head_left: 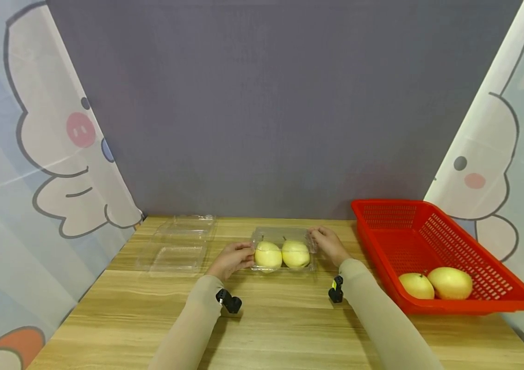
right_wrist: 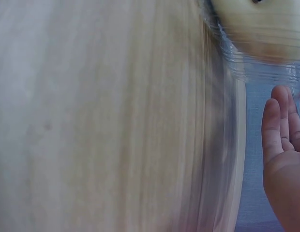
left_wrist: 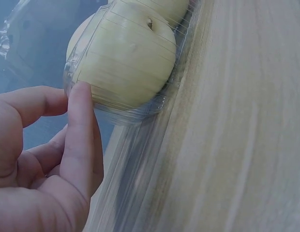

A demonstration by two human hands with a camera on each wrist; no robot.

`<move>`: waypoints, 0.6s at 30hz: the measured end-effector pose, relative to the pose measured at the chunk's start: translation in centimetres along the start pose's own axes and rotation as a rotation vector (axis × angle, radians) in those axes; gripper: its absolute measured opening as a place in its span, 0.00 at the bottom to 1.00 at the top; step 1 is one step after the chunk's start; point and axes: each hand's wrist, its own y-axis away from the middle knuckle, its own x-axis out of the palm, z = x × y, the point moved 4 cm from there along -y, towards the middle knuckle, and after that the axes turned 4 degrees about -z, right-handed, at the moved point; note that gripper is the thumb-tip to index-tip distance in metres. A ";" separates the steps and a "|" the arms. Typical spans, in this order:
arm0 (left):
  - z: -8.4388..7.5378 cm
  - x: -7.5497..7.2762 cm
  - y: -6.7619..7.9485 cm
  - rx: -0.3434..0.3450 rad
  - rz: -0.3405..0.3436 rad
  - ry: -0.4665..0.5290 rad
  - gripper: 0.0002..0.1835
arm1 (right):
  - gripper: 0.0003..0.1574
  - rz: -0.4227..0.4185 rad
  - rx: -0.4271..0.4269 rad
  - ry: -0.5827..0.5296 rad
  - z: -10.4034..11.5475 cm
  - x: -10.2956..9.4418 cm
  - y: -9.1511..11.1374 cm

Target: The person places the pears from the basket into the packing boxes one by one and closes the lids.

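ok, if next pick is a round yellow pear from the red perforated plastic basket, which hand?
Likely the right hand: it's at the end of the clear plastic container nearer the red basket. The left hand pinches the opposite end and would have to reach across.

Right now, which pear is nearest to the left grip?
The left pear in the clear container: the left grip is beside it; its neighbour and the red basket's pears lie farther right.

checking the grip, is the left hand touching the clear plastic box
Touching. The left wrist view shows it: the left hand pinches the edge of the clear plastic box, digits against the plastic.
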 end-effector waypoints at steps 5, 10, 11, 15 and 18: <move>-0.2 0.1 0.2 0.004 0.008 -0.007 0.24 | 0.26 -0.011 -0.007 0.003 0.0 0.0 0.1; -0.2 0.0 0.3 0.010 0.011 -0.015 0.23 | 0.24 -0.009 -0.016 -0.023 -0.1 0.2 0.0; -0.1 0.0 0.3 0.006 0.013 -0.013 0.23 | 0.24 -0.010 -0.016 -0.026 -0.2 0.3 -0.1; -0.1 -0.1 0.4 0.007 0.025 -0.015 0.23 | 0.23 -0.013 -0.015 -0.029 -0.3 0.3 -0.2; 0.0 -0.2 0.3 0.001 0.025 -0.010 0.23 | 0.23 -0.019 -0.012 -0.027 -0.3 0.3 -0.2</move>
